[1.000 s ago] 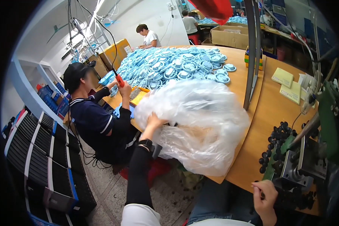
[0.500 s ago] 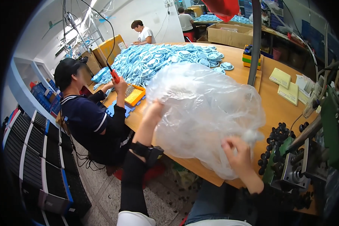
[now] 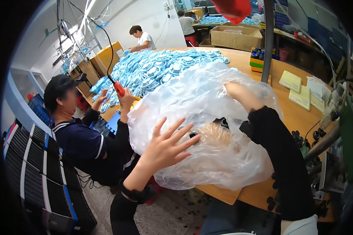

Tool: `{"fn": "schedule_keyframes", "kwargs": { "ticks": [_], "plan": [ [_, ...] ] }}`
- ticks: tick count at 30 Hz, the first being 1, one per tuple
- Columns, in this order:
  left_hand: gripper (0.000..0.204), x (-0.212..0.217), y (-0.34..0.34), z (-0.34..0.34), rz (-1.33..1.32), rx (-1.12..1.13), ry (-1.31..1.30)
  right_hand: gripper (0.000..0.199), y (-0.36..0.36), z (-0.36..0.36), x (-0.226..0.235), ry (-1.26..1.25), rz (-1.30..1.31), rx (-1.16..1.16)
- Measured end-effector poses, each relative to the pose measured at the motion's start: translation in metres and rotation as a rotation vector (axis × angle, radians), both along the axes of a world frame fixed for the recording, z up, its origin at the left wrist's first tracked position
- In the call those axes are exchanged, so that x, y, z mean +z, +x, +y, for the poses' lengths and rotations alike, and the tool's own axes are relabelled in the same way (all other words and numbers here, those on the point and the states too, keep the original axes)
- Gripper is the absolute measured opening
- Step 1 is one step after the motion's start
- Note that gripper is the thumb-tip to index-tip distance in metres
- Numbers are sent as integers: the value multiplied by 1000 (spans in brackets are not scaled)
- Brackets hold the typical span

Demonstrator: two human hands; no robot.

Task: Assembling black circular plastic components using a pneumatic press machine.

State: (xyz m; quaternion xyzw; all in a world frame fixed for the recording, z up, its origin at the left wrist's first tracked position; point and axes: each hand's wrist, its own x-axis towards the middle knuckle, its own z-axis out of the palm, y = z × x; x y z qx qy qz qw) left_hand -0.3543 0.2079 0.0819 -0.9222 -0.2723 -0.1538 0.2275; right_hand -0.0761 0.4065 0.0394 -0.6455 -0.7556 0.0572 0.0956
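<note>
A large, crumpled, clear plastic bag (image 3: pixel 176 102) covers the near part of the table in front of me. Its mouth gapes toward me, and a black round part (image 3: pixel 223 123) shows inside it. My left hand (image 3: pixel 164 145) is open, its fingers spread over the near left side of the bag. My right hand (image 3: pixel 239 92) reaches across to the bag's far right side. The fingers of that hand are sunk in the plastic folds and hidden, so their grip does not show.
Light blue round pieces (image 3: pixel 161 67) lie heaped behind the bag. On my left, a co-worker (image 3: pixel 80 133) holds a red electric screwdriver (image 3: pixel 119 88). A metal post (image 3: pixel 267 43), yellow booklets (image 3: pixel 290 81) and loose black knobs (image 3: pixel 298 139) are to the right, near a machine.
My right hand has moved from the bag's near right side to its far side. My left hand has come off the bag's left edge and spread open. The bag's mouth now shows dark parts inside.
</note>
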Motion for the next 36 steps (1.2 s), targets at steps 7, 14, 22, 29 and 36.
{"fn": "schedule_keyframes", "kwargs": {
  "ticks": [7, 14, 22, 29, 36],
  "plan": [
    [51, -80, -2, 166, 110, 341, 63, 24, -25, -210, 123, 83, 385, 145],
    [29, -59, 17, 155, -352, 262, -65, 122, -14, -156, -16, 451, 125, -371],
    [94, -149, -55, 121, -1639, 345, -886, 123, 24, -44, -97, -122, 802, -550],
    [60, -236, -71, 95, -1834, 99, -1982, 45, 49, -56, -82, -471, 1879, -206],
    [57, -194, -67, 118, -1889, 43, -1864, 45, 59, -76, -47, -502, 1742, -106]
  ]
}}
